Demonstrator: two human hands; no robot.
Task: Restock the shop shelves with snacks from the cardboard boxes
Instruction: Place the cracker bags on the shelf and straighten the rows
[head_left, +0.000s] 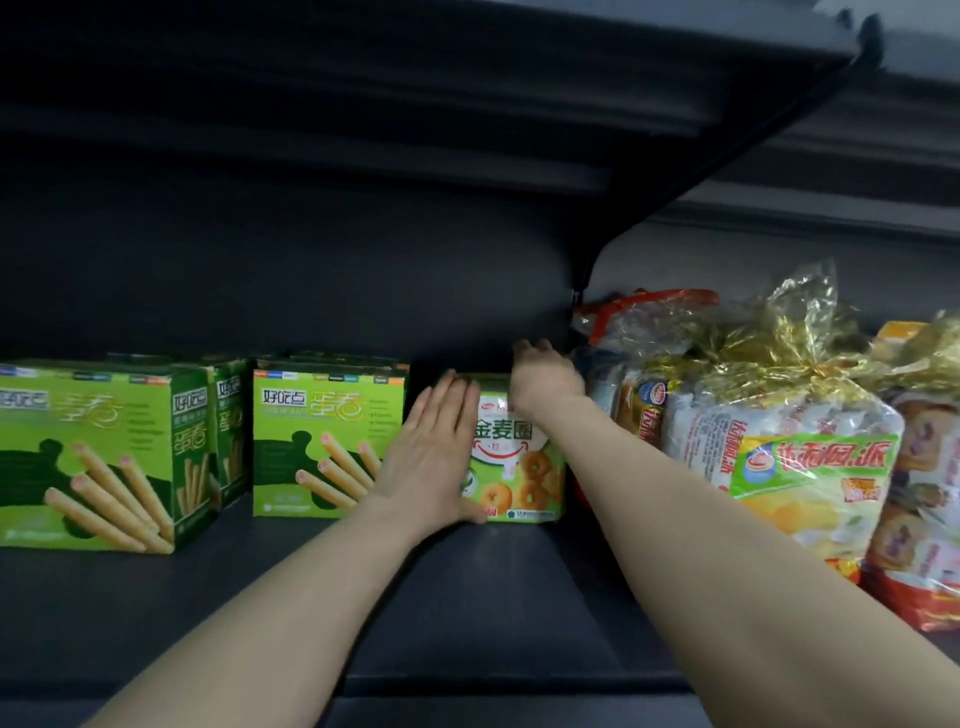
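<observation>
Pack (519, 467) of ring biscuits, standing upright on the dark shelf (467, 597), set back from the front edge, held between both hands. I have the left hand (436, 447) flat with straight fingers together, pressed against the pack's left side and part of its front. The right hand (545, 374) sits on top of the pack, with its fingers curled over the far top edge, holding it there.

The pack is green and white, with golden ring biscuits pictured on it. I can read the large characters 金麦圈; the smaller print is too blurred to read.

Just left of the left hand stands a green box (322, 441) showing wafer rolls, marked 好吃点. A left box (93, 457) of the same kind stands nearer the front edge, with more like it behind.

Just right of the pack is a clear bag (779, 457) of wrapped cakes, tied at the top with gold film. Its green label reads 达利园·派.
</observation>
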